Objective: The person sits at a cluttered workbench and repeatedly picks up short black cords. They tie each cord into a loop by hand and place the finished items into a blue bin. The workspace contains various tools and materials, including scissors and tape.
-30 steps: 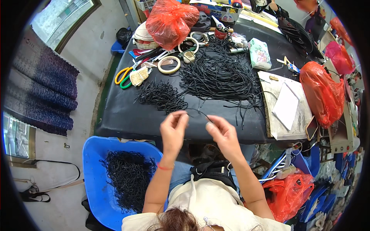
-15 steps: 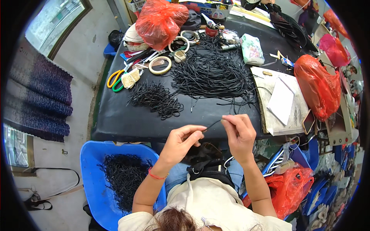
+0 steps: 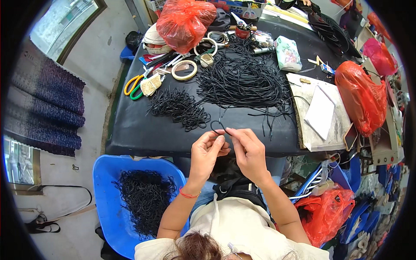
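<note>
Both my hands pinch one thin black cord (image 3: 215,122), bent into a small loop that stands up above the fingertips. My left hand (image 3: 207,154) is closed on it at the left; my right hand (image 3: 248,151) grips it from the right, close beside the left fingertips. Just beyond, on the black table, lies a wide heap of long black cords (image 3: 242,82). A smaller pile of looped black cords (image 3: 178,108) sits to its left. Below the table's left part, a blue tub (image 3: 102,203) holds a tangled mass of black cords (image 3: 145,201).
Left on the table are scissors with orange and green handles (image 3: 135,89), tape rolls (image 3: 184,70) and a red plastic bag (image 3: 185,24). At right lie a pale board (image 3: 318,134) with white paper (image 3: 320,112), a phone (image 3: 350,137) and another red bag (image 3: 360,97). A tissue pack (image 3: 287,54) stands behind.
My hands have come together, the right one moving left toward the other. The cord, earlier stretched between them, is now bent into a loop.
</note>
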`<state>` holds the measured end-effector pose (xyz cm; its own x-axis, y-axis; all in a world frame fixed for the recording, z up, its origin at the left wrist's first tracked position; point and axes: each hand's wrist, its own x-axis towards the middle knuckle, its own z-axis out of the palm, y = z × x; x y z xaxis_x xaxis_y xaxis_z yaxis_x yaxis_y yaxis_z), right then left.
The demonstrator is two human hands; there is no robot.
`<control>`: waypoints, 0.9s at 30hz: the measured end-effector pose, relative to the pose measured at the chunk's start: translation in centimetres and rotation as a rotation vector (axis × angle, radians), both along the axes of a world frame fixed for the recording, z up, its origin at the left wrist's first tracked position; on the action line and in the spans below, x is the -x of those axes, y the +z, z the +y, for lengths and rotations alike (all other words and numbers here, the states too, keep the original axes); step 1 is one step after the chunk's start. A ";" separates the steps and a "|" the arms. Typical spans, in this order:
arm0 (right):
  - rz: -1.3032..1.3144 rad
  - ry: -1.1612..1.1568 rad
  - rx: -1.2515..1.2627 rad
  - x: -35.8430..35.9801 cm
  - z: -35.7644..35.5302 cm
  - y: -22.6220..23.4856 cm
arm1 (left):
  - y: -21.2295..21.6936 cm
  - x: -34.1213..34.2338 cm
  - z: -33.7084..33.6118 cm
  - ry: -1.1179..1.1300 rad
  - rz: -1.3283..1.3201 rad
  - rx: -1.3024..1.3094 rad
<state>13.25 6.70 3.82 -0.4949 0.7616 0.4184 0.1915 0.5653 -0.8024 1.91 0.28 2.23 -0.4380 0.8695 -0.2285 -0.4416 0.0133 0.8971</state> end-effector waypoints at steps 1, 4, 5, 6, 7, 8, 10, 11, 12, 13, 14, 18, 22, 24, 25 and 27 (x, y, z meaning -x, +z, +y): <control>0.009 0.006 0.018 0.1 0.0 -0.3 | -0.3 0.1 0.0 -0.009 0.014 0.009; 0.043 0.021 0.127 0.3 -0.1 -0.6 | -1.0 0.2 -0.1 -0.036 0.061 0.024; 0.057 0.023 0.204 0.3 -0.3 -0.5 | -1.0 0.2 -0.2 -0.047 0.078 0.022; 0.071 0.024 0.280 0.3 -0.4 -0.4 | -1.0 0.2 -0.2 -0.059 0.095 0.021; 0.087 0.028 0.314 0.3 -0.3 -0.3 | -1.0 0.4 -0.3 -0.099 0.066 -0.003; 0.104 0.031 0.348 0.1 -0.3 -0.1 | -0.9 0.8 -0.4 -0.140 0.038 -0.026; 0.103 0.040 0.436 -0.1 -0.2 0.0 | -1.0 1.0 -0.5 -0.157 0.026 -0.071; 0.084 0.049 0.488 -0.2 -0.2 -0.2 | -1.1 0.9 -0.5 -0.131 0.043 -0.094; 0.065 0.057 0.540 -0.4 -0.1 -0.4 | -1.2 0.9 -0.5 -0.104 0.060 -0.116; -0.001 0.051 0.363 -0.9 0.0 -0.4 | -1.1 1.0 -0.5 -0.079 -0.107 -0.160; -0.063 0.046 0.187 -1.5 0.3 -0.5 | -0.8 1.5 -0.5 -0.053 -0.272 -0.202; -0.103 0.012 -0.166 -1.6 0.2 -0.5 | -1.0 2.6 -0.7 -0.115 -0.376 -0.123; -0.101 0.000 -0.325 -0.9 0.2 -0.2 | -0.3 1.7 -1.0 -0.209 -0.213 0.008; -0.073 0.020 -0.363 -0.5 0.3 -0.4 | -0.4 1.5 -1.2 -0.233 -0.230 0.009; -0.068 0.019 -0.349 -0.6 0.3 -0.5 | -0.4 1.4 -1.2 -0.244 -0.200 -0.002; -0.053 0.027 -0.320 -0.7 0.1 -0.7 | -0.4 1.4 -1.4 -0.257 -0.138 -0.022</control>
<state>13.96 6.81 3.11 -0.5403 0.5819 0.6078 0.2099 0.7927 -0.5724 0.54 -1.10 1.83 -0.1687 0.9533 -0.2506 -0.5438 0.1221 0.8303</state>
